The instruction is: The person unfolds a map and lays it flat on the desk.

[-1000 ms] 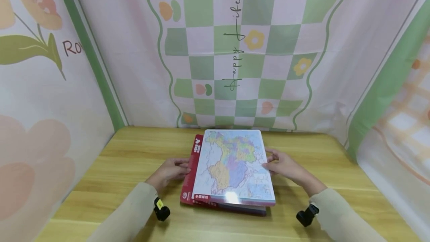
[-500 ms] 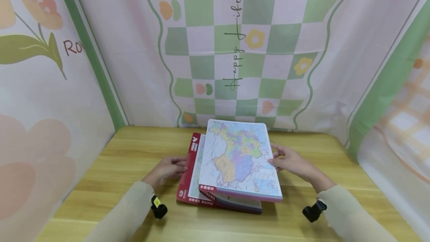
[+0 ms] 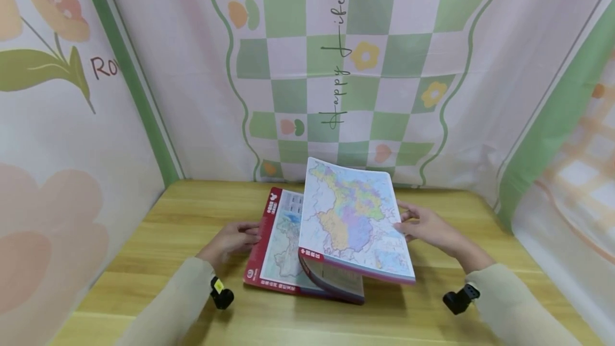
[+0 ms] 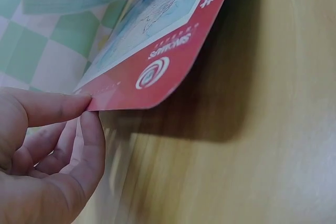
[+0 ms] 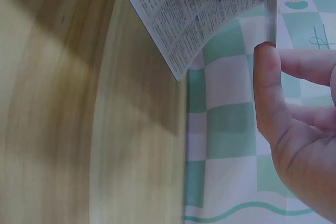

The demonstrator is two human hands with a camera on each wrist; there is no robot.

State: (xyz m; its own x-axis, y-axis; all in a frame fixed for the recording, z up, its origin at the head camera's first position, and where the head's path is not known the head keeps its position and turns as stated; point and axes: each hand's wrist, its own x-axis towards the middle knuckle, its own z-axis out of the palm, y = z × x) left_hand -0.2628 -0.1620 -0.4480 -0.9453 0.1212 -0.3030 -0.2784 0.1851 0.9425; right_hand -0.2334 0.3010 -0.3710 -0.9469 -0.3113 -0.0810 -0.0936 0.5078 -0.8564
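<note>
Right hand point(image 3: 430, 228) pinches glossy, multicoloured rectangular map leaf point(image 3: 353, 217) | I read leaf at its 9 o'clock, long axis 12-to-6, right nearer | left hand point(image 3: 233, 239) pinches red-bordered, pale-blue map leaf point(image 3: 282, 247), 3 o'clock

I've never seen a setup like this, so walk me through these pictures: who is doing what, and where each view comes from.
There is no machine arm here, just a person's left hand and right hand. The wide picture comes from a camera worn on the head, looking forward and down. The two closer ones come from cameras on the wrists, each watching its own hand.

On the wooden table is a red-bordered map; the left hand pinches its left edge. The right hand pinches the right edge of a multicoloured map panel, holding it raised at an angle. Beneath that is a curved text panel. How these parts join is hard to tell. Behind hangs a checked curtain.
</note>
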